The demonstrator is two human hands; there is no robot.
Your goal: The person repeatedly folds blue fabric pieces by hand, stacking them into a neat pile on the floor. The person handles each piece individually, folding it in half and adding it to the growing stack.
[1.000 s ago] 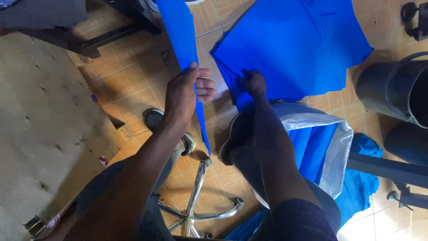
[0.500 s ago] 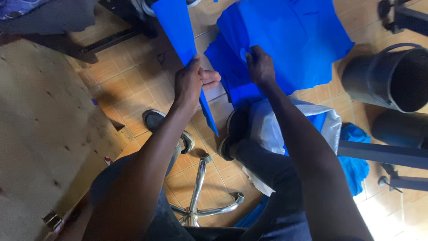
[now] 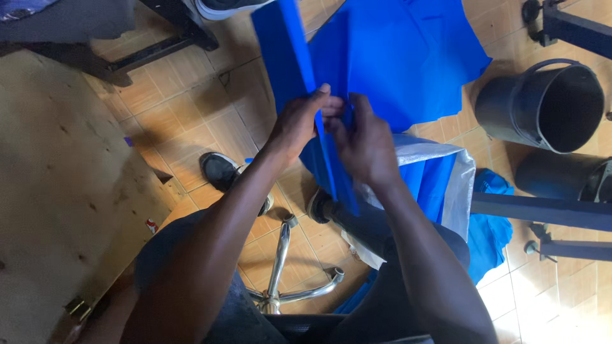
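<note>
Both hands are now meeting at the middle of the view, where half a second ago they were working a little apart, and the blue strip has swung more upright between them.

Biggest thing first: the blue fabric sheet (image 3: 408, 57) is spreading wide over the tiled floor (image 3: 191, 108) at the top, smooth, bright and plain, its edge ragged on the right. Over on the left, the wooden bench (image 3: 57, 210) is filling that whole side, pale and scuffed. At right, a black bucket (image 3: 542, 105) is standing open-mouthed on the tiles.

Coming down in size, the long blue strip (image 3: 287, 51) is running from the top edge down past the fingers, folded flat with a crisp edge, its lower end hanging in front of a clear bag of blue cloth (image 3: 440, 178).

The left hand (image 3: 296, 121) is pinching the strip, thumb on top. The right hand (image 3: 366, 143) is pressing in just beside it, fingers closing on the same strip, the two hands touching.

Below, a chrome chair base (image 3: 280, 267) is glinting.
</note>
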